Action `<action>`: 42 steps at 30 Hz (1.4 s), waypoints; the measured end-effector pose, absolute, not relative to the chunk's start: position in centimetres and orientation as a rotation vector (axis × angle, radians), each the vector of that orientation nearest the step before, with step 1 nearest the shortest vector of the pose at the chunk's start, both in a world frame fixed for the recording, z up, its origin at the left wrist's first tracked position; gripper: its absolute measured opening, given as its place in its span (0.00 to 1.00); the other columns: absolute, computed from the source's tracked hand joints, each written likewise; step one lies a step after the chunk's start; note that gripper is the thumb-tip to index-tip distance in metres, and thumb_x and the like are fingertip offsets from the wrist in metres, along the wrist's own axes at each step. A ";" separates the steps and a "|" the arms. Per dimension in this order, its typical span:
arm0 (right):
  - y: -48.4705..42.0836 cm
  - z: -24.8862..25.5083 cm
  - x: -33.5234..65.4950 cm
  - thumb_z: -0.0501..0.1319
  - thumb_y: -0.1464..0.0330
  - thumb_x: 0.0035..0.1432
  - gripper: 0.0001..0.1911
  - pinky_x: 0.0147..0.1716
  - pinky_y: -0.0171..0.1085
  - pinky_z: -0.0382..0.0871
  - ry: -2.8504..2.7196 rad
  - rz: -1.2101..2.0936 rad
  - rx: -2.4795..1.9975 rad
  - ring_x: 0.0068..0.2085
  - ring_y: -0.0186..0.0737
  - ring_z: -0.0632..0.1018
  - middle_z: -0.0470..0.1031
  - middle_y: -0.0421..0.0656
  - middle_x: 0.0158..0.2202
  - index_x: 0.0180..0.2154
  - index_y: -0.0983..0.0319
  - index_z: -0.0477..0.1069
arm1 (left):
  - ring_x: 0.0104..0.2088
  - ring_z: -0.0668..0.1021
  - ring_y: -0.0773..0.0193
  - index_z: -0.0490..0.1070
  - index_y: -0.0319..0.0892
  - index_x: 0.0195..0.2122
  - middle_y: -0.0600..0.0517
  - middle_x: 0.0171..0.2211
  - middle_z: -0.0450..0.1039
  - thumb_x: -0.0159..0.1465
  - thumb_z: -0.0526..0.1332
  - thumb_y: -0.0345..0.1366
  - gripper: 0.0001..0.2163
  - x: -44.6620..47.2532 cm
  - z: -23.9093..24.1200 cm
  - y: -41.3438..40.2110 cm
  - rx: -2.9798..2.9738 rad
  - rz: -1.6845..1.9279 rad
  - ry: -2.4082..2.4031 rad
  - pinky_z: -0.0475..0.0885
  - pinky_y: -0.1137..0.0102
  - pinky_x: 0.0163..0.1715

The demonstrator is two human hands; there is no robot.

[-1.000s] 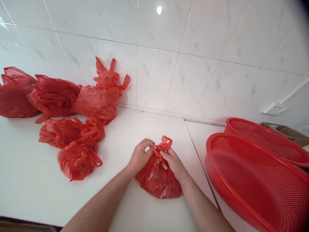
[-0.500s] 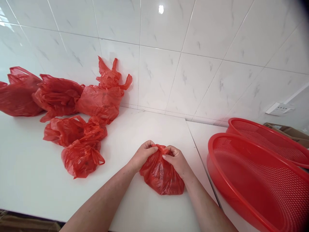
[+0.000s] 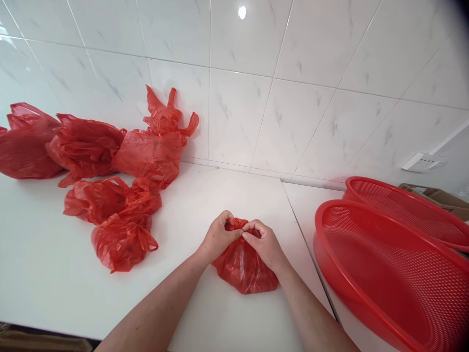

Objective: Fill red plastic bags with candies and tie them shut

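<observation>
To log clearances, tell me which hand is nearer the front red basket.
Right: the right hand is left of the front red basket, apart from it; the left hand is farther left.

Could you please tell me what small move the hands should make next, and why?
Perhaps the left hand and right hand should ease gently apart to snug the top of the red bag between them: both pinch its gathered plastic, close together, and they hide any knot.
</observation>
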State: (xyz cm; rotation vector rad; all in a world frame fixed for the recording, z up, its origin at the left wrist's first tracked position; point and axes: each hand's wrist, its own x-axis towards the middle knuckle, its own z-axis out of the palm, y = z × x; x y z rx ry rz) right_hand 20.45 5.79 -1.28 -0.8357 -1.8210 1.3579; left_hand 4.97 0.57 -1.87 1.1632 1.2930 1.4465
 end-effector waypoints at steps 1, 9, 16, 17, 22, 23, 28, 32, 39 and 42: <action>5.8 -1.4 20.3 0.60 0.65 0.51 0.08 0.35 0.36 0.66 -1.785 1.347 -0.872 0.34 0.36 0.71 0.71 0.38 0.34 0.35 0.58 0.68 | 0.28 0.71 0.70 0.60 0.41 0.30 0.55 0.28 0.69 0.54 0.64 0.38 0.12 4.9 -1.9 0.6 1.178 1.444 1.295 0.65 0.74 0.27; 7.1 -2.9 20.7 0.57 0.67 0.46 0.13 0.33 0.38 0.67 -1.772 1.008 -1.239 0.34 0.42 0.75 0.75 0.42 0.32 0.38 0.58 0.70 | 0.26 0.68 0.71 0.62 0.41 0.28 0.57 0.25 0.65 0.51 0.65 0.36 0.11 6.1 -2.2 0.3 1.296 1.342 1.260 0.63 0.75 0.27; 8.9 -3.6 21.8 0.61 0.64 0.46 0.23 0.41 0.42 0.72 -1.563 1.678 -1.033 0.48 0.50 0.76 0.73 0.44 0.50 0.48 0.53 0.71 | 0.27 0.67 0.69 0.65 0.41 0.27 0.55 0.27 0.66 0.52 0.63 0.40 0.10 5.6 -2.4 0.3 1.460 1.351 1.570 0.63 0.73 0.27; 8.8 -3.5 21.9 0.60 0.61 0.48 0.23 0.39 0.43 0.73 -1.504 1.744 -0.990 0.46 0.51 0.76 0.74 0.45 0.50 0.48 0.53 0.71 | 0.28 0.68 0.69 0.65 0.41 0.26 0.55 0.28 0.66 0.52 0.63 0.40 0.09 5.5 -2.3 0.3 1.487 1.390 1.587 0.64 0.73 0.28; 9.2 -3.1 22.5 0.61 0.53 0.47 0.19 0.32 0.45 0.74 -1.490 1.546 -1.256 0.37 0.53 0.79 0.78 0.48 0.39 0.39 0.55 0.76 | 0.32 0.69 0.67 0.59 0.41 0.20 0.51 0.31 0.66 0.54 0.61 0.36 0.12 4.9 -1.8 0.2 1.616 1.579 1.582 0.66 0.70 0.32; 9.7 -3.3 22.6 0.62 0.54 0.46 0.17 0.31 0.45 0.73 -1.552 1.424 -1.370 0.36 0.53 0.79 0.79 0.47 0.38 0.36 0.56 0.76 | 0.32 0.69 0.66 0.58 0.41 0.19 0.50 0.31 0.67 0.55 0.61 0.36 0.13 4.8 -1.8 0.2 1.637 1.610 1.581 0.66 0.70 0.31; 12.4 -4.5 23.6 0.57 0.59 0.46 0.13 0.33 0.46 0.69 -1.839 0.747 -1.609 0.36 0.53 0.77 0.78 0.47 0.34 0.31 0.58 0.76 | 0.27 0.66 0.67 0.50 0.42 0.16 0.51 0.25 0.61 0.60 0.55 0.38 0.18 4.1 -1.4 -0.1 1.580 1.846 1.672 0.64 0.68 0.27; 13.4 -5.3 24.1 0.56 0.59 0.47 0.15 0.36 0.45 0.69 -1.861 0.702 -1.541 0.38 0.50 0.77 0.78 0.46 0.37 0.33 0.59 0.75 | 0.27 0.66 0.67 0.50 0.42 0.17 0.51 0.25 0.61 0.62 0.54 0.37 0.17 3.6 -1.0 -0.2 1.544 1.924 1.709 0.65 0.69 0.27; 12.2 -5.2 23.6 0.56 0.55 0.50 0.22 0.38 0.43 0.70 -1.854 0.884 -1.450 0.42 0.48 0.77 0.76 0.45 0.43 0.45 0.57 0.72 | 0.59 0.60 0.50 0.61 0.47 0.55 0.43 0.58 0.57 0.51 0.66 0.44 0.30 4.0 -1.1 -0.1 2.008 1.586 1.813 0.59 0.52 0.55; 11.2 -4.9 22.9 0.57 0.57 0.50 0.19 0.42 0.41 0.70 -1.973 1.052 -1.286 0.45 0.46 0.76 0.75 0.42 0.46 0.43 0.56 0.73 | 0.60 0.57 0.43 0.57 0.52 0.59 0.44 0.62 0.54 0.42 0.70 0.52 0.43 4.9 -2.2 0.3 2.212 1.227 1.748 0.55 0.47 0.56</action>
